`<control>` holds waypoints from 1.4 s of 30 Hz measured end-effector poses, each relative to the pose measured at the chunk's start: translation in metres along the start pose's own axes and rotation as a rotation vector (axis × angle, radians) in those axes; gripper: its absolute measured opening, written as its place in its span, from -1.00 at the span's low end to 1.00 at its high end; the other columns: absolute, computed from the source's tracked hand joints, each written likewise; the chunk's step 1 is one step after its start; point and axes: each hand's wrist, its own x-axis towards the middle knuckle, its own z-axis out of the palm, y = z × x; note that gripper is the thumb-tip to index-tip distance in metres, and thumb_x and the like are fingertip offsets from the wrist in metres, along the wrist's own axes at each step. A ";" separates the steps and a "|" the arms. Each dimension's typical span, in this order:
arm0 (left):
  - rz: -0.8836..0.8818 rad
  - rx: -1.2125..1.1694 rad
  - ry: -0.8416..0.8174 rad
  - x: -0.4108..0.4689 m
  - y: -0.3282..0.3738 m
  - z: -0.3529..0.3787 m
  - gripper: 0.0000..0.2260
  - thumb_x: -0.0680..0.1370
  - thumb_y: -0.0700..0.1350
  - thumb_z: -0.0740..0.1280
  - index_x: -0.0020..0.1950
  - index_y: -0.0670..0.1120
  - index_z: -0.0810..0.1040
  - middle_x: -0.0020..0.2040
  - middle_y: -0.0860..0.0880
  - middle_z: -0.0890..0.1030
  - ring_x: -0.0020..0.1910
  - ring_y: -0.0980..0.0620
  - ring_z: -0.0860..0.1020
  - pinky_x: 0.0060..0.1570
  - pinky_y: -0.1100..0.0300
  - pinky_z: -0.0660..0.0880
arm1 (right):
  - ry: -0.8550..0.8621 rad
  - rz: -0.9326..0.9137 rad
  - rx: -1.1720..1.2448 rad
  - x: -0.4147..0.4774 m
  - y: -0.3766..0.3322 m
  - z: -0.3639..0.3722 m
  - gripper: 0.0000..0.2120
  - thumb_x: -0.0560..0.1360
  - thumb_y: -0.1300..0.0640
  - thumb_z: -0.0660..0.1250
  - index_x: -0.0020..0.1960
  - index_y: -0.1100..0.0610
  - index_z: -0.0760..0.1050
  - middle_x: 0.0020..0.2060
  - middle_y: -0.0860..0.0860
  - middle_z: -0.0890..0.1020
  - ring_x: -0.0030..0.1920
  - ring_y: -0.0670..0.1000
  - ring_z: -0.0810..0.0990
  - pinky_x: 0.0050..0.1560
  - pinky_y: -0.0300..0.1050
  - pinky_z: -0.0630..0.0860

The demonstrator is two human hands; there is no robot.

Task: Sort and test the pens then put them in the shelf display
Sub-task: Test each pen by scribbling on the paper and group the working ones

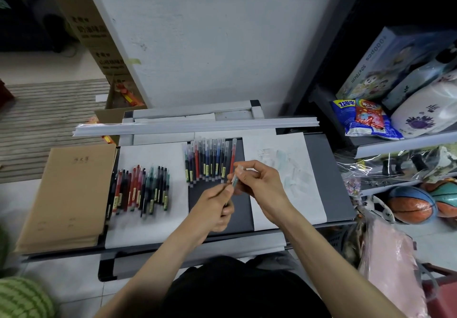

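Both my hands meet over the dark tray (319, 169). My left hand (215, 209) grips the lower end of a teal pen (235, 180). My right hand (259, 181) pinches the pen's upper, clear capped end. A loose heap of coloured pens (141, 191) lies on white paper at the left. A neat row of pens (210, 159) lies side by side in the middle of the tray. To the right is a white test sheet (284, 169) with faint scribbles.
A stack of brown notebooks (66, 194) sits at the tray's left. White plastic strips (197, 126) lie across the back. A shelf (405, 144) with boxes, bags and balls stands at the right. Cardboard boxes (99, 33) lean at the back left.
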 end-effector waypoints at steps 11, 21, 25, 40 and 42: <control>0.088 0.920 0.496 0.016 -0.041 -0.055 -0.79 0.65 -0.02 0.35 -0.16 -0.03 0.63 -0.34 0.01 0.66 -0.38 0.06 0.60 -0.35 0.20 0.50 | 0.217 -0.085 -1.371 0.003 0.058 -0.067 -0.75 0.58 0.09 0.30 0.23 0.02 0.61 0.17 -0.05 0.62 0.17 0.05 0.57 0.09 0.00 0.57; -0.012 0.963 0.588 0.027 -0.060 -0.072 -0.83 0.61 -0.05 0.43 0.16 -0.07 0.59 -0.27 0.06 0.60 -0.36 0.16 0.57 -0.45 0.36 0.31 | 0.395 -0.075 -1.436 0.003 0.059 -0.111 -0.66 0.56 0.22 0.31 0.33 0.13 0.53 0.21 0.13 0.55 0.19 0.19 0.53 -0.01 0.07 0.57; -0.002 0.923 0.601 0.029 -0.059 -0.069 -0.82 0.60 -0.06 0.46 0.16 -0.03 0.55 -0.28 0.06 0.61 -0.40 0.15 0.58 -0.49 0.37 0.31 | 0.341 -0.106 -1.427 0.010 0.060 -0.114 -0.64 0.59 0.25 0.25 0.38 0.11 0.51 0.16 0.12 0.58 0.18 0.18 0.54 -0.14 -0.02 0.49; 0.095 0.993 0.869 0.027 -0.054 -0.118 -0.83 0.62 0.03 0.37 0.14 -0.02 0.56 0.06 0.00 0.63 -0.07 -0.05 0.57 -0.08 -0.01 0.57 | 0.394 -0.074 -1.331 0.031 0.048 -0.116 -0.88 0.57 0.18 0.28 0.07 0.15 0.56 -0.11 0.07 0.60 -0.13 0.15 0.58 -0.18 -0.02 0.55; 0.067 1.053 0.871 0.027 -0.053 -0.124 -0.80 0.61 0.02 0.39 0.17 -0.03 0.56 0.02 -0.01 0.63 -0.08 -0.08 0.58 -0.10 -0.04 0.59 | 0.408 -0.033 -1.306 0.033 0.044 -0.115 -0.85 0.54 0.23 0.26 0.07 0.14 0.54 -0.12 0.06 0.62 -0.13 0.14 0.57 -0.18 -0.02 0.56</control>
